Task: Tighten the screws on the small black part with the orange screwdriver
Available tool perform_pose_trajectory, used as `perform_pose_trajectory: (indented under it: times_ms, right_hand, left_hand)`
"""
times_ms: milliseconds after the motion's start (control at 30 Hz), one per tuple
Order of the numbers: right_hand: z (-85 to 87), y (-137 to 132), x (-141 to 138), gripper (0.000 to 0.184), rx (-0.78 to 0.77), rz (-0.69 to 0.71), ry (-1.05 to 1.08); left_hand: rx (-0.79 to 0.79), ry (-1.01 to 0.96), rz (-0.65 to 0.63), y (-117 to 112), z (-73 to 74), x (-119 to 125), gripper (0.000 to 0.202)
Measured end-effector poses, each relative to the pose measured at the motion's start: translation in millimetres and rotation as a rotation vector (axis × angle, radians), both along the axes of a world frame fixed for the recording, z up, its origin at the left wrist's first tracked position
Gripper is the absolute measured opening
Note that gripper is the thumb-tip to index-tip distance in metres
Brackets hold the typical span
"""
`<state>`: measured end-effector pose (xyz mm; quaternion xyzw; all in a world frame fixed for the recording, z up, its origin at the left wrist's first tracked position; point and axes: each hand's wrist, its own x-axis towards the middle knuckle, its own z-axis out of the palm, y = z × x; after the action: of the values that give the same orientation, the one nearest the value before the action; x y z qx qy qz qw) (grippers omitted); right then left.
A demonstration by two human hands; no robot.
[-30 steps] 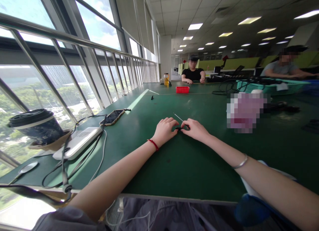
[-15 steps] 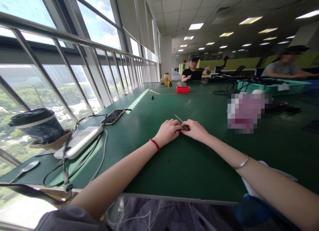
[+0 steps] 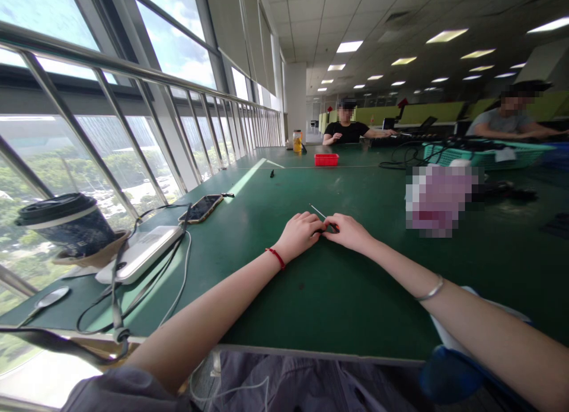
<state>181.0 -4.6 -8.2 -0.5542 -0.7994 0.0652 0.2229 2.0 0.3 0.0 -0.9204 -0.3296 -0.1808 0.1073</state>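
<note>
My left hand (image 3: pixel 300 232) and my right hand (image 3: pixel 347 232) meet above the middle of the green table (image 3: pixel 306 305). Between the closed fingers of my right hand is a slim screwdriver (image 3: pixel 318 211). Its thin metal shaft points away to the upper left, and a bit of black and orange handle shows. The fingertips of my left hand are pinched on a small black piece (image 3: pixel 318 231), mostly covered by the fingers, so its kind cannot be made out. The two hands almost touch at the fingertips.
On the left lie a phone (image 3: pixel 202 208), a white power bank (image 3: pixel 144 253) with cables, and a lidded cup (image 3: pixel 66 228). Farther off are a red tray (image 3: pixel 326 160), a small black part (image 3: pixel 272 173) and a teal basket (image 3: pixel 489 157). A blurred pink item (image 3: pixel 438 201) stands right. Two people sit beyond.
My hands and the screwdriver have hardly moved. Across the table, the person in black has lowered a raised hand and reached it out toward the right.
</note>
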Motion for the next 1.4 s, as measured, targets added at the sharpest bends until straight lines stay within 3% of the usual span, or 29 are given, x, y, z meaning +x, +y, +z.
perform_pose_trajectory:
  times_ms: [800, 1133, 1400]
  right_hand:
    - [1.5, -1.3, 0.3, 0.017, -0.011, -0.006, -0.026]
    - [4.5, -2.3, -0.5, 0.018, 0.019, -0.159, 0.0]
    - [4.8, -1.4, 1.0, 0.017, 0.047, -0.066, 0.099]
  left_hand:
    - [-0.048, -0.114, -0.064, 0.0, 0.4, -2.0, 0.018]
    - [0.004, -0.095, -0.025, 1.5, -0.3, -2.0, 0.023]
    - [0.004, -0.101, 0.003, -0.3, 1.2, -2.6, 0.023]
